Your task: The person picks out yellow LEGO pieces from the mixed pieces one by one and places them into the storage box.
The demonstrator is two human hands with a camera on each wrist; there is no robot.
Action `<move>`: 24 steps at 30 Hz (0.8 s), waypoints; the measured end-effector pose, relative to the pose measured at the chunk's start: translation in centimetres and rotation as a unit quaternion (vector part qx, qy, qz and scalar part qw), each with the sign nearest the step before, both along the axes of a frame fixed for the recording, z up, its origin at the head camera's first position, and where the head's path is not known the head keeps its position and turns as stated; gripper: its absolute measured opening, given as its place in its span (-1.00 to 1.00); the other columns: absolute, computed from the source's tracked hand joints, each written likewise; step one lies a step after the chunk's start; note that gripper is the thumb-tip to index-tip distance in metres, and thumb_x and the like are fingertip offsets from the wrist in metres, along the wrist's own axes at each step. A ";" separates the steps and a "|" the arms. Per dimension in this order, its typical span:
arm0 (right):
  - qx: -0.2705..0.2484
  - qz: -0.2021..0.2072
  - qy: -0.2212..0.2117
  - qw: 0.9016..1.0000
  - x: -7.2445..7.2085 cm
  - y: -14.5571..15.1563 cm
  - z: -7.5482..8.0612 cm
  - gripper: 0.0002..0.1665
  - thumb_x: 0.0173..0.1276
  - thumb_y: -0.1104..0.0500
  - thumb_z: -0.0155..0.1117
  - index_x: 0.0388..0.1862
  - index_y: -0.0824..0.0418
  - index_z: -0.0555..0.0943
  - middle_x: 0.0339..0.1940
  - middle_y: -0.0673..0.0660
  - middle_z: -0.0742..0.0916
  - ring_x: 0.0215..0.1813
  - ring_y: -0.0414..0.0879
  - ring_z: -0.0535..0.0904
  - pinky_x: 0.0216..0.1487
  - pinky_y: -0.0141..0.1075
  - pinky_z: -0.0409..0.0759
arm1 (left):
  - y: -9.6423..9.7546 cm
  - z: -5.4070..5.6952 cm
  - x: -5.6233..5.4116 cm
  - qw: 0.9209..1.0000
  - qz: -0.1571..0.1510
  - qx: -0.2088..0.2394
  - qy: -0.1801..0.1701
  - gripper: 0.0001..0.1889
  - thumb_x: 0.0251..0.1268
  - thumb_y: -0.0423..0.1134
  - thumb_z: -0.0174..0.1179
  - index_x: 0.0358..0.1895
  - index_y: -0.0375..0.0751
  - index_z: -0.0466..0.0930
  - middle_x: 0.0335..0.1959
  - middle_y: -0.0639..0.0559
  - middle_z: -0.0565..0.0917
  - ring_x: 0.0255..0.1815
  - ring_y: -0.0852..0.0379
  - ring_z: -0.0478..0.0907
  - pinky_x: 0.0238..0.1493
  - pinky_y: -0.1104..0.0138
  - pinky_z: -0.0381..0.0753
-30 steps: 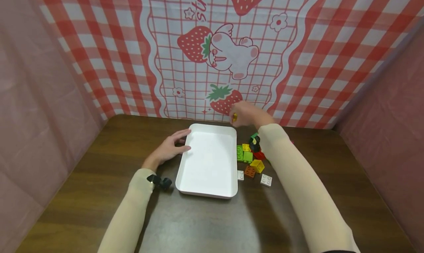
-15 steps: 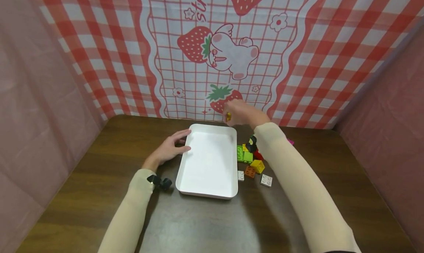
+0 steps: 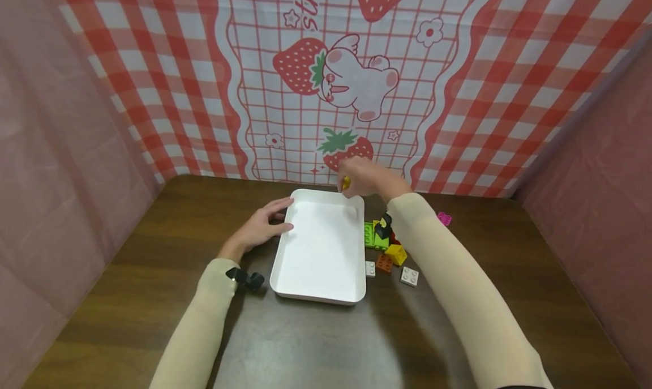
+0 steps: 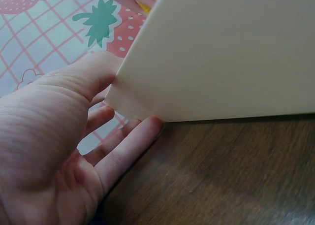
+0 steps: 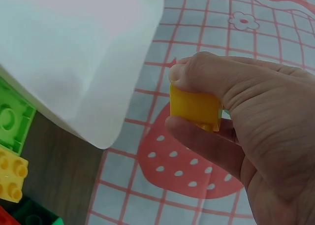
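My right hand (image 3: pixel 364 176) pinches a yellow toy building brick (image 5: pixel 194 104) between thumb and fingers. In the head view it hovers by the far right corner of a white rectangular tray (image 3: pixel 321 247), with the brick (image 3: pixel 346 183) partly hidden by the fingers. The right wrist view has the brick apart from the tray, beside its corner. My left hand (image 3: pixel 260 227) rests against the tray's left side, fingers spread; in the left wrist view, the thumb and fingers touch its outer wall (image 4: pixel 211 62). Nothing lies inside the tray.
Right of the tray lie several loose bricks: lime green (image 3: pixel 369 235), yellow (image 3: pixel 396 255), brown (image 3: pixel 384 263) and white (image 3: pixel 410 276). A pink brick (image 3: pixel 445 218) sits farther right, beyond the sleeve. A strawberry-print cloth (image 3: pixel 305 111) hangs behind the table.
My right hand has moved left with the yellow brick, toward the tray's far edge. More of the pink brick shows from behind the sleeve. My left hand and the tray have stayed put.
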State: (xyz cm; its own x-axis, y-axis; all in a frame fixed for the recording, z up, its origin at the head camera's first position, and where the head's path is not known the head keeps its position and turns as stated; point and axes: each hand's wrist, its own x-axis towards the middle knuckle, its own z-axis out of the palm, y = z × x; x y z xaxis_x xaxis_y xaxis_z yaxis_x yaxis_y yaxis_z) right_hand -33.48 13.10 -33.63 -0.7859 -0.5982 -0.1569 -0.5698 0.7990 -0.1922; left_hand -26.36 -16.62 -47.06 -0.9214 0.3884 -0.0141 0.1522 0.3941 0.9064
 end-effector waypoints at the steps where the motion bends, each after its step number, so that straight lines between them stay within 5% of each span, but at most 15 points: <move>1: 0.000 -0.001 -0.004 1.000 0.0 0.0 -0.2 -0.88 0.49 0.27 0.56 -0.05 0.19 0.91 0.19 0.15 0.83 0.14 0.12 0.71 0.31 -0.03 0.83 | 0.0 0.0 0.0 1.000 0.000 0.001 -0.001 -0.20 0.63 -0.23 0.39 0.81 -0.17 0.26 0.89 -0.19 0.19 0.64 -0.43 0.45 0.58 -0.27 0.61; 24: 0.001 0.003 -0.032 0.999 1.3 -0.3 -4.9 -0.96 0.51 0.20 0.57 -0.12 0.11 0.89 0.14 0.11 0.80 0.15 0.04 0.66 0.35 -0.04 0.75 | -0.1 -0.2 -0.1 1.000 -0.004 -0.002 0.013 -0.21 0.63 -0.25 0.39 0.79 -0.21 0.27 0.87 -0.22 0.22 0.61 -0.44 0.48 0.52 -0.25 0.66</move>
State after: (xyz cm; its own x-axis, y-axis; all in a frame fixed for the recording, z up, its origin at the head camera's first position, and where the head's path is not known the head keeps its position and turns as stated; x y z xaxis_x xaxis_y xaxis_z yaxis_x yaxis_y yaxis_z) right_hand -32.22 12.85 -38.50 -0.7699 -0.6031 -0.2084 -0.5619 0.7956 -0.2266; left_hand -26.46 -16.73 -47.21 -0.9182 0.3962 0.0074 0.1785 0.3970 0.9003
